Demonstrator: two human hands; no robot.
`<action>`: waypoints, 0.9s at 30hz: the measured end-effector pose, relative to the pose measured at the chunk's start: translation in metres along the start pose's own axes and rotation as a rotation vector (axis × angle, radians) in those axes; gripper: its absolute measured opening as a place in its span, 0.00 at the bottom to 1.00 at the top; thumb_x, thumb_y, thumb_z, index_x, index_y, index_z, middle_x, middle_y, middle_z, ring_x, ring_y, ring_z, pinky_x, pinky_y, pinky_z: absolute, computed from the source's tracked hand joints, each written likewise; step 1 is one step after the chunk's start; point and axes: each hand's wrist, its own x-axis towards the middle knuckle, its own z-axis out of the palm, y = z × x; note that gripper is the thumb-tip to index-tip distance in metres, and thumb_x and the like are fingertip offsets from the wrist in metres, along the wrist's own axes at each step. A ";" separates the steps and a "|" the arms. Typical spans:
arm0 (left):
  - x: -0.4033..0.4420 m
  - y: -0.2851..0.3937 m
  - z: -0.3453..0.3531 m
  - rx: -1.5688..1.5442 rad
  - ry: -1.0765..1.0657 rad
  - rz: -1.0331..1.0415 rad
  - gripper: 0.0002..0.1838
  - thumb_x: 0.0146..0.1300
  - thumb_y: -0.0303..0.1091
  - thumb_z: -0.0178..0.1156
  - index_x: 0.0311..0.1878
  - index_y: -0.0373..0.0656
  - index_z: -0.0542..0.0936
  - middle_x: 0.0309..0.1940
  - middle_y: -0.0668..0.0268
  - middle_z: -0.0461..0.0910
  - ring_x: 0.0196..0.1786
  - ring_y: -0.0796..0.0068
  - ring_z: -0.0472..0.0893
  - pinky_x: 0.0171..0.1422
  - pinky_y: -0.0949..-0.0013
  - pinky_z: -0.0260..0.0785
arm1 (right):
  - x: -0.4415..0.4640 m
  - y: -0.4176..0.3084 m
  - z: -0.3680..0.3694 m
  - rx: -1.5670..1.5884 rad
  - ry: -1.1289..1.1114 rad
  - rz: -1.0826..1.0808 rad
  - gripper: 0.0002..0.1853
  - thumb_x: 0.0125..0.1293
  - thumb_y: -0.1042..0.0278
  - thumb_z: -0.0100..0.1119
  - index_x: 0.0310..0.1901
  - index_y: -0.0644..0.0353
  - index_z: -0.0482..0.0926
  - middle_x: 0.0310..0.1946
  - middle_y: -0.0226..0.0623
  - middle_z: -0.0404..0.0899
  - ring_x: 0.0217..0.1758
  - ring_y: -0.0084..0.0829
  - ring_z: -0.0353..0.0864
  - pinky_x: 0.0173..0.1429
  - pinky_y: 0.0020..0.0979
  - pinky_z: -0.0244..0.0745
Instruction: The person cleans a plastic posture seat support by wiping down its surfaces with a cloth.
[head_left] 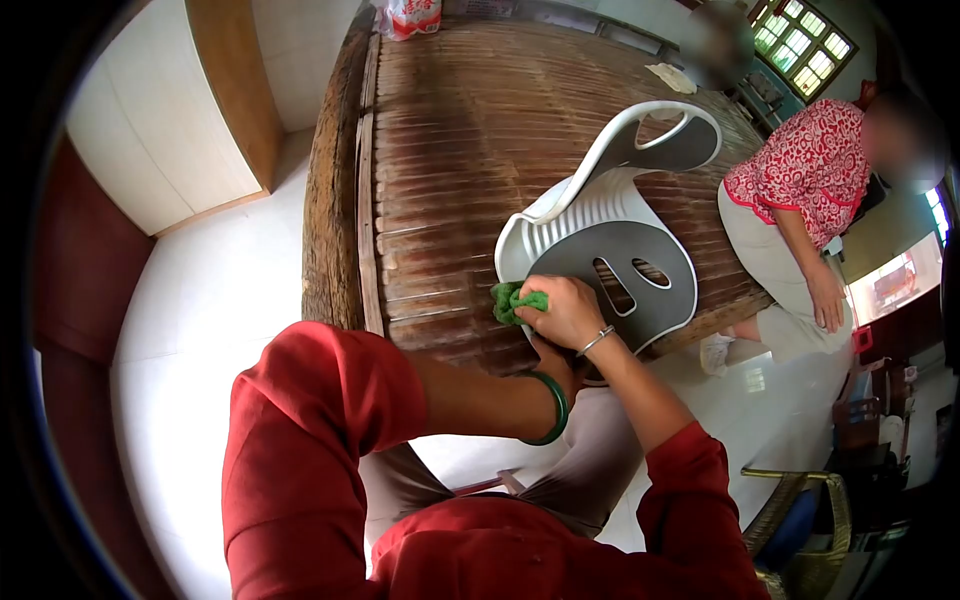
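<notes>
Seat (600,246) lies fwd-R of R hand (568,310), long axis running off surface's (450,180) nr edge. R clamped on cloth (506,303); L hand (558,366) can't tell.

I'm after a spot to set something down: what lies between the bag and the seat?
Only slatted tabletop: in the head view, the stretch from the bag to the seat is bare.

Hands (566,312) with green cloth (507,304) at seat (600,240)

We've a red top (480,550) w/ loose slvs (290,450), taupe trousers (602,435), green bangle (563,405) (L), thin silver bangle (597,341) (R).
</notes>
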 end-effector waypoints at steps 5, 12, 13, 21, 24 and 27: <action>-0.007 0.003 -0.008 0.111 0.012 0.005 0.34 0.67 0.49 0.46 0.75 0.56 0.54 0.72 0.39 0.50 0.73 0.34 0.52 0.62 0.28 0.54 | 0.019 -0.002 0.012 -0.046 0.157 -0.062 0.10 0.53 0.61 0.65 0.35 0.55 0.79 0.32 0.44 0.82 0.39 0.47 0.81 0.43 0.43 0.75; -0.004 -0.003 0.002 0.038 0.050 0.027 0.35 0.61 0.49 0.55 0.72 0.54 0.61 0.67 0.45 0.59 0.67 0.39 0.62 0.58 0.38 0.64 | 0.062 0.021 0.036 0.010 0.338 -0.055 0.10 0.55 0.58 0.63 0.35 0.50 0.77 0.28 0.42 0.80 0.32 0.47 0.81 0.36 0.44 0.75; -0.009 -0.011 0.002 0.043 0.085 0.075 0.36 0.59 0.49 0.57 0.71 0.52 0.62 0.65 0.46 0.62 0.65 0.41 0.65 0.58 0.41 0.65 | 0.058 0.019 0.041 0.003 0.385 -0.073 0.10 0.55 0.57 0.63 0.35 0.50 0.77 0.28 0.42 0.80 0.31 0.47 0.81 0.36 0.43 0.75; -0.006 -0.072 -0.068 -0.070 -0.170 0.512 0.35 0.54 0.53 0.66 0.63 0.48 0.72 0.52 0.51 0.79 0.52 0.54 0.80 0.53 0.59 0.73 | 0.042 0.015 0.035 0.143 0.412 -0.018 0.13 0.56 0.56 0.61 0.38 0.53 0.78 0.34 0.41 0.82 0.38 0.45 0.81 0.41 0.43 0.75; -0.010 -0.124 -0.092 -0.497 -0.139 0.520 0.27 0.59 0.60 0.59 0.50 0.45 0.81 0.37 0.52 0.83 0.41 0.56 0.83 0.46 0.59 0.73 | 0.046 0.024 0.047 0.180 0.497 -0.107 0.14 0.55 0.55 0.62 0.37 0.54 0.77 0.34 0.40 0.81 0.38 0.44 0.81 0.41 0.42 0.75; -0.020 -0.167 -0.105 -0.352 0.067 0.188 0.29 0.58 0.66 0.57 0.34 0.46 0.85 0.31 0.53 0.82 0.35 0.56 0.83 0.41 0.58 0.74 | 0.039 0.023 0.041 0.105 0.505 -0.150 0.15 0.54 0.54 0.62 0.38 0.54 0.76 0.34 0.36 0.81 0.39 0.42 0.82 0.42 0.39 0.76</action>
